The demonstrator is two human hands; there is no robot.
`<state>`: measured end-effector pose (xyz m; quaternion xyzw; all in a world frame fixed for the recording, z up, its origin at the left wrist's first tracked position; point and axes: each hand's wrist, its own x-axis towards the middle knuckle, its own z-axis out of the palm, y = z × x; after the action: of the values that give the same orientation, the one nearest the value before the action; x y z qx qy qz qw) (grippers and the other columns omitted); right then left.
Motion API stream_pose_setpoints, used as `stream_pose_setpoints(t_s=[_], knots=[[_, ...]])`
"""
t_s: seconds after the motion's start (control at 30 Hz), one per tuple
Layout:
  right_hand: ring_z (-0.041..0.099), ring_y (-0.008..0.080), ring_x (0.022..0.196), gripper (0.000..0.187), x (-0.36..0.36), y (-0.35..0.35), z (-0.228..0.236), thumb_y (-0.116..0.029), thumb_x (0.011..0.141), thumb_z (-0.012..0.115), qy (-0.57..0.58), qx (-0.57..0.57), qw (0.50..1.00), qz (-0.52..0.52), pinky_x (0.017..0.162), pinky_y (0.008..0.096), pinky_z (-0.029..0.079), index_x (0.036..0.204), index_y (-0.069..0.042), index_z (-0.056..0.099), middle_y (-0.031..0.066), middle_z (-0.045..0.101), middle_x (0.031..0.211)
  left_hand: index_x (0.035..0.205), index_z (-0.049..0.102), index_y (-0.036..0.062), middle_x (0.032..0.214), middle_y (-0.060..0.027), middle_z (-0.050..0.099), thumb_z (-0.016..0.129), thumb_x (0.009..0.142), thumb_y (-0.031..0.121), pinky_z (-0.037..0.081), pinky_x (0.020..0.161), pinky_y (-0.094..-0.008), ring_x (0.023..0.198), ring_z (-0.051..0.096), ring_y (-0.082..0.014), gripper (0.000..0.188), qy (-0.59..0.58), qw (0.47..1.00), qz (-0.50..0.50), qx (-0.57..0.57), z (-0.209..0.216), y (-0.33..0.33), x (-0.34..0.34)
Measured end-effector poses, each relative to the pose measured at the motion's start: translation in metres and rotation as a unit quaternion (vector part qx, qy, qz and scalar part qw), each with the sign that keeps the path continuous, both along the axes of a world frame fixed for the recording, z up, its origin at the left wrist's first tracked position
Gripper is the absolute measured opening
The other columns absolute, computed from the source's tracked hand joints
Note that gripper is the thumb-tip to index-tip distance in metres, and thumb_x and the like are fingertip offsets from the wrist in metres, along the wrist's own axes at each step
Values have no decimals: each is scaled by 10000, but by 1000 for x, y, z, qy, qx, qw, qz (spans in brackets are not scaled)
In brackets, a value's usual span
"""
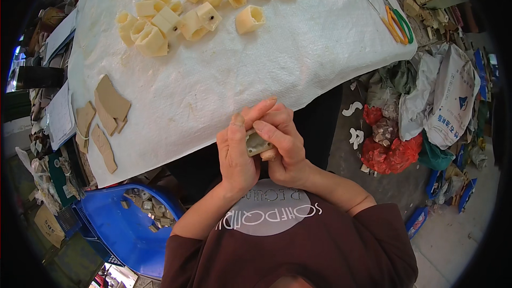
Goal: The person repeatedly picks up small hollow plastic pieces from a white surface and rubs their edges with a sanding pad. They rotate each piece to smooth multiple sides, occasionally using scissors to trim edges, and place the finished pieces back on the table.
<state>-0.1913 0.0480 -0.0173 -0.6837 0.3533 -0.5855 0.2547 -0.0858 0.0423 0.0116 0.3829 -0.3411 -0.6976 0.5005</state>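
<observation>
Close to my body, past the cloth's near edge, both hands are wrapped around a small pale grey-green block [256, 144] with little holes in its face. My left hand [234, 152] closes on its left side. From the right, my right hand [285, 141] grips it with the thumb lying across the top. Fingers cover much of the block, so its full shape is hidden. Beneath the right thumb a small tan bit [269, 154] shows; whether it is a fingertip or a separate piece I cannot tell.
A white cloth [213, 85] covers the table. On it lie several hollow cream-coloured blocks [250, 20], flat tan pieces [111, 101], and green-and-orange-handled scissors [401, 24]. A blue tub [122, 234] with small pieces stands at lower left. Red bags [394, 152] and a white sack [450, 96] sit right.
</observation>
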Motion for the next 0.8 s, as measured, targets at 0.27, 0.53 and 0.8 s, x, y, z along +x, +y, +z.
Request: stream_pose_setpoints(t_s=[0.27,0.53,0.8], knots=[[470,222,921,355,-7,-2,1,-106,812,607,-128,129,970,163,825,343,361,1151,-98,503,78,514,960,1203,487,-43,1047,-135,566,270,943,475,452,826,-306,923,550,-194,619,52,997,-4,62,2,-4,3],[526,217,889,387,-18,-2,12,-165,832,614,-101,189,970,110,781,325,426,1180,-47,493,120,531,1078,1223,485,-33,1104,-102,544,394,897,248,453,804,-307,973,534,-182,440,107,989,-69,77,12,-11,11],[485,339,1036,421,-19,-7,19,-116,754,635,139,71,987,-38,870,424,385,1154,-47,525,150,529,1098,1287,400,2,1066,-67,540,459,899,294,447,805,-262,956,527,-128,489,96,992,-86,7,0,-11,12]])
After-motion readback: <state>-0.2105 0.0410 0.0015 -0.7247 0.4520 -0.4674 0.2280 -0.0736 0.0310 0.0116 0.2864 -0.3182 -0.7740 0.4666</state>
